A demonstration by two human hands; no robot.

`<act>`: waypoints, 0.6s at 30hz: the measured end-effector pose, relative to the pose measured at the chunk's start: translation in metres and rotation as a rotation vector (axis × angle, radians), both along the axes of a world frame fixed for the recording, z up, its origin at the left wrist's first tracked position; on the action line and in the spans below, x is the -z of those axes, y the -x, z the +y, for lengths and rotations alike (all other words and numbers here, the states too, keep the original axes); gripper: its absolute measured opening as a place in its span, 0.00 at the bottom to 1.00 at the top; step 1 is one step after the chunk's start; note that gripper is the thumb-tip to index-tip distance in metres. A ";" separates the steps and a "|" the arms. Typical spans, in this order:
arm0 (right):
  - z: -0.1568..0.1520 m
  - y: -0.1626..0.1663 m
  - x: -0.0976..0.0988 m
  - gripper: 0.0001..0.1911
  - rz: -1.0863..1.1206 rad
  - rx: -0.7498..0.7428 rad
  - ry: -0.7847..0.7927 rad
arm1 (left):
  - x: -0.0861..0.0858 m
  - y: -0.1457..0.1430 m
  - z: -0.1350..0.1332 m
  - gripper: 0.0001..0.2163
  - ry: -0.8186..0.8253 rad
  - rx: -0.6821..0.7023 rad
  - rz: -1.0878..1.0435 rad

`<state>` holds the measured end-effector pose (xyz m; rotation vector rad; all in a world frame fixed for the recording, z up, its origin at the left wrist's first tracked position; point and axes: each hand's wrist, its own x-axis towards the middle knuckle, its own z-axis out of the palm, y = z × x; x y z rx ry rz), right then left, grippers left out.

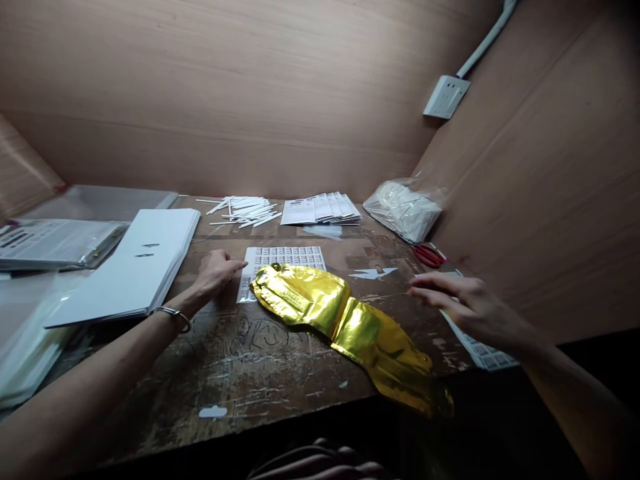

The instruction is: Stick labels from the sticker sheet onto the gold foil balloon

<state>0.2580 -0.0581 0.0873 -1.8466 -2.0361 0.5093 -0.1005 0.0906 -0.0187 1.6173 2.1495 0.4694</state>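
Brown, scuffed wooden tabletop [200,373] bears a long gold foil piece [347,323], one end overlapping a white printed label sheet [300,256], whose rows are exposed presumably for access; the right hand [465,300] hovers, fingertips nearly together, the left hand [215,275] curls at the sheet's edge, apparently steadying it, neither grip's contents discernible.

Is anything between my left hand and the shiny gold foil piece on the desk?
Only a flat white sheet of small printed labels: its edge lies by your left hand, and the shiny gold foil piece partly covers it. Nothing raised shows between.
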 end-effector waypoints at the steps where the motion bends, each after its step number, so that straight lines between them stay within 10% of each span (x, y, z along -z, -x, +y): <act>1: 0.010 0.010 0.003 0.15 -0.009 -0.011 -0.008 | 0.000 -0.002 0.003 0.15 0.026 -0.016 0.010; 10: 0.087 0.053 0.102 0.25 -0.049 0.095 0.278 | 0.012 -0.022 0.029 0.15 0.113 -0.088 -0.026; 18: 0.101 0.058 0.110 0.28 0.005 0.151 0.270 | -0.001 -0.036 0.048 0.22 -0.064 0.273 0.264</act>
